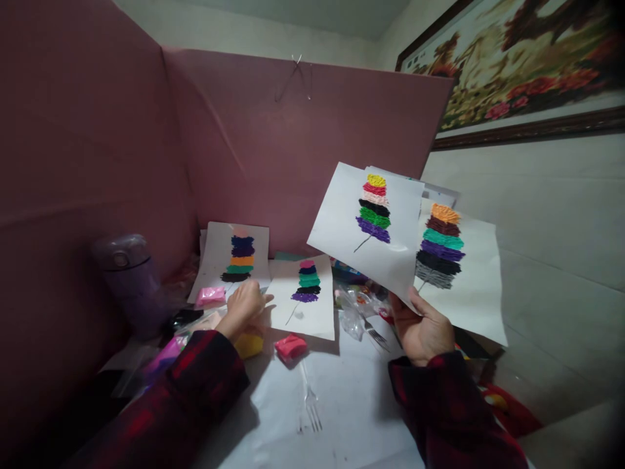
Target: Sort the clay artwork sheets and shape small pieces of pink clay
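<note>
My right hand (424, 329) pinches the lower corner of a white sheet with a striped clay feather picture (374, 208), lifted above the table. Just behind it is a second sheet with an orange-topped feather (440, 246); whether my hand holds this one too I cannot tell. My left hand (247, 305), fingers curled, closes on the left edge of a sheet with a pink-topped feather (307, 281). Beyond that hand, another feather sheet (240, 257) leans against the pink panel. A pink clay packet (211, 296) and a yellow piece (250, 345) lie close to my left hand.
A red clay packet (290, 349) and a clear fork (311, 407) lie on the white tabletop (359, 404). Another fork (375, 335) rests by crumpled plastic bags (352, 324). At left stands a purple bottle (129, 280). A pink panel (273, 150) encloses the back and left.
</note>
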Tool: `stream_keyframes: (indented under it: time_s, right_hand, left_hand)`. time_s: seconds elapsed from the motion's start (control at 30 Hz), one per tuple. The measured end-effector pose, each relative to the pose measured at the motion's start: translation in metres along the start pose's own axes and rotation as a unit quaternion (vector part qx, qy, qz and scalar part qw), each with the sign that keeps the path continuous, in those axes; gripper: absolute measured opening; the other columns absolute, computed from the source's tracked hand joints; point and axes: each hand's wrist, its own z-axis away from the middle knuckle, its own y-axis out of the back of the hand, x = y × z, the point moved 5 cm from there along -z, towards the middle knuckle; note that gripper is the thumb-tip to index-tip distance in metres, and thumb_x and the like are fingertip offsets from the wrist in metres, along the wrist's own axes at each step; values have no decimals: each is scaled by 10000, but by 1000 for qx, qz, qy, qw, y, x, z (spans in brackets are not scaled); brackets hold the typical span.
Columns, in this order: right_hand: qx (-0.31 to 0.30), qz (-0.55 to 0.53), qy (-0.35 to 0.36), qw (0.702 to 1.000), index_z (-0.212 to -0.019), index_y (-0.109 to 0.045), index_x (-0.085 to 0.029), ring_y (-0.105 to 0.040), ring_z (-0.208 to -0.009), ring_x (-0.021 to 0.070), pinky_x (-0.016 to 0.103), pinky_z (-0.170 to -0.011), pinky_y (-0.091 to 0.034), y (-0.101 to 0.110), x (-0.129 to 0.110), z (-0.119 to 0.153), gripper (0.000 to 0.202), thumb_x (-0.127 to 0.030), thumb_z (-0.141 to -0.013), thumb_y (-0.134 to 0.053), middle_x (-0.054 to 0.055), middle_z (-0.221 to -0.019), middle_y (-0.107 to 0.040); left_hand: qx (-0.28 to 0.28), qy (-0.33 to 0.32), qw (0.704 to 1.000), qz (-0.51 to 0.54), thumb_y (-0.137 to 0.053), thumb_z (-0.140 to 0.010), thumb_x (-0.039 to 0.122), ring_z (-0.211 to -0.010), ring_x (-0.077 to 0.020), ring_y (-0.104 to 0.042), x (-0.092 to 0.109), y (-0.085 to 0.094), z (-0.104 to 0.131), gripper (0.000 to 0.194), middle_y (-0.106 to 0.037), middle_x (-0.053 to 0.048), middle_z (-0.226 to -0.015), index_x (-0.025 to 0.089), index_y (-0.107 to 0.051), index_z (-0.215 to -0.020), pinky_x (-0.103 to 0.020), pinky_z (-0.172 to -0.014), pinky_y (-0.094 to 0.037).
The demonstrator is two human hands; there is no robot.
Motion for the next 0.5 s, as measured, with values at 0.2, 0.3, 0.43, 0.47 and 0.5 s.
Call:
stream_keyframes:
  time_s: [0.2, 0.3, 0.43, 0.47, 0.5]
  right_hand:
    - [-7, 22, -5, 1000, -1091, -626, -109, -704, -695, 158, 238, -638, -614, 2, 0, 2, 334, -27, -811, -463, 50, -806, -736]
    - [-20, 28, -4, 999, -1082, -630, -111, -703, -722, 166, 259, -676, -615, 3, 1, 0, 330, -37, -794, -487, 60, -859, -734]
    - [-6, 25, 7, 1000, -1027, -640, -86, -695, -709, 153, 240, -669, -612, 5, 1, -3, 295, -20, -773, -505, 70, -879, -728]
    - [-1, 26, 8, 1000, -1018, -641, -84, -694, -706, 151, 236, -660, -612, 4, 1, -3, 290, -16, -769, -508, 69, -881, -728]
    - [2, 28, 7, 1000, -1016, -640, -84, -693, -707, 149, 234, -653, -612, 4, 0, -2, 291, -13, -767, -507, 67, -881, -728]
  left_hand:
    - [-19, 17, 998, 55, -784, -467, 261, -754, -293, -599, 5, -8, 9, 371, -486, -2, -479, 232, -424, -553, -301, -610, -373]
    - [-37, 34, 989, 137, -776, -447, 218, -629, -265, -602, 3, -14, 9, 351, -484, 17, -456, 236, -452, -580, -292, -545, -385]
    - [-89, 48, 952, 290, -731, -490, 180, -499, -242, -589, 2, -25, 9, 221, -591, -53, -515, 203, -546, -609, -303, -444, -410]
    - [-94, 45, 936, 335, -719, -500, 174, -485, -238, -586, 3, -26, 9, 191, -609, -67, -531, 191, -571, -620, -303, -424, -413]
    - [-96, 39, 920, 377, -707, -506, 168, -473, -232, -582, 5, -26, 11, 173, -618, -69, -539, 181, -593, -634, -299, -406, -413]
